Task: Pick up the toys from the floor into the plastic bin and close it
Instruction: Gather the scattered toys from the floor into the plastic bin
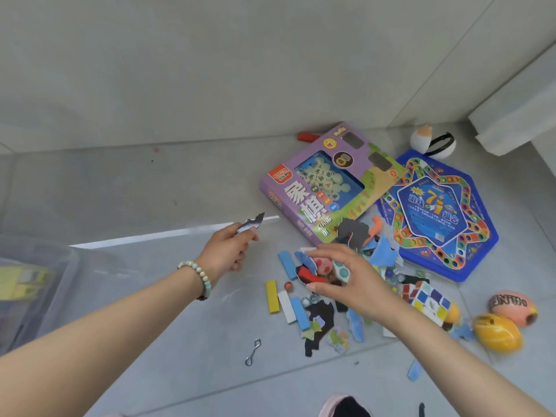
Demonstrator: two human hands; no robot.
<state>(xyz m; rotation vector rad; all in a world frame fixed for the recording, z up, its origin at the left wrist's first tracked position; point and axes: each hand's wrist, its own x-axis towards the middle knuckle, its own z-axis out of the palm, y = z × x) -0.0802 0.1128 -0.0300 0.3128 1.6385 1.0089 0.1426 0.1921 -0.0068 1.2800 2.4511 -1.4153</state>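
Flat jagged grey-and-white puzzle piece [251, 224] was pinched by one end in the left hand [227, 252], above the grey tiled floor [180, 341], between the toy pile and the translucent plastic bin [36, 281] at the left edge.

Risk judged: a thin piece held that lightly could be dropped short of the bin.

Right hand [352, 284] was spread over the pile of flat cutout pieces [319, 314]. The thumb was seen against a red-and-black cutout [310, 276], but a grip could not be confirmed.

Second risk: glass marbles [306, 300] mixed into the pile could be knocked loose by a sweeping grab.

Pile pieces looked thin, irregular and overlapped, so they were judged awkward to lift singly. Blue, yellow and white flat bars [272, 296] lay just beside.

Purple xiangqi box [325, 188], blue star-shaped game board [436, 218], colour cube [430, 299] and orange and yellow balls [498, 332] were on the floor, well apart from the bin.

Bin was blurred, and no lid was made out.
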